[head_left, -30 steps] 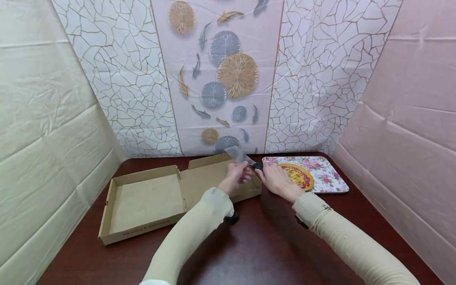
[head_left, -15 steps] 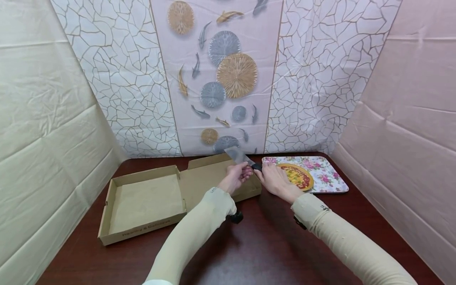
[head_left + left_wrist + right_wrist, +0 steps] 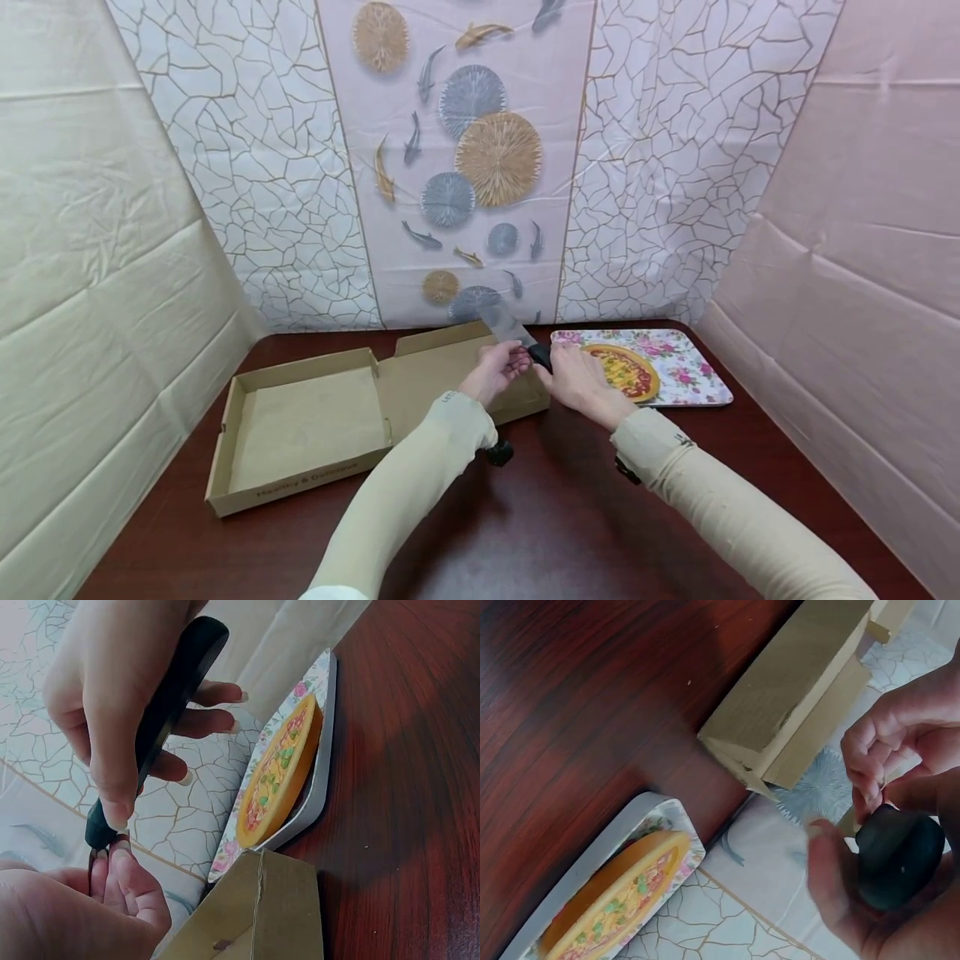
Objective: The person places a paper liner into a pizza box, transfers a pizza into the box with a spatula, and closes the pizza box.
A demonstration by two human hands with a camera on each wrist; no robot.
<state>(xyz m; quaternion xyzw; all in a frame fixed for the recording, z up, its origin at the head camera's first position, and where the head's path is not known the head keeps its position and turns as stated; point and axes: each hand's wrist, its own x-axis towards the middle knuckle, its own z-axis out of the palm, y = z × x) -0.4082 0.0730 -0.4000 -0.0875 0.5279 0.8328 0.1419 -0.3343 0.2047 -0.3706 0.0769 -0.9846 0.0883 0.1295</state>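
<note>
In the head view my right hand [image 3: 583,382] holds the black handle of a spatula-like tool [image 3: 538,356] above the table. Its flat, grey, see-through-looking blade points up and to the left. My left hand [image 3: 497,368] pinches the blade close to the handle. The left wrist view shows the right thumb laid along the handle [image 3: 169,705], with the left fingers [image 3: 124,881] at its lower end. From the right wrist, the handle's rounded end [image 3: 900,855] faces the camera. Most of the blade is out of sight in both wrist views.
An opened cardboard pizza box [image 3: 311,425] lies on the left, its lid [image 3: 420,383] spread out under the left hand. To the right, a flowered tray [image 3: 686,350] bears a pizza [image 3: 628,371], partly hidden by the right hand. Fabric walls surround the dark wooden table [image 3: 555,517].
The blade has turned slightly, its tip shifting a little right and up, and more of the black handle shows. Both hands stay nearly in place; box, tray and pizza are unmoved.
</note>
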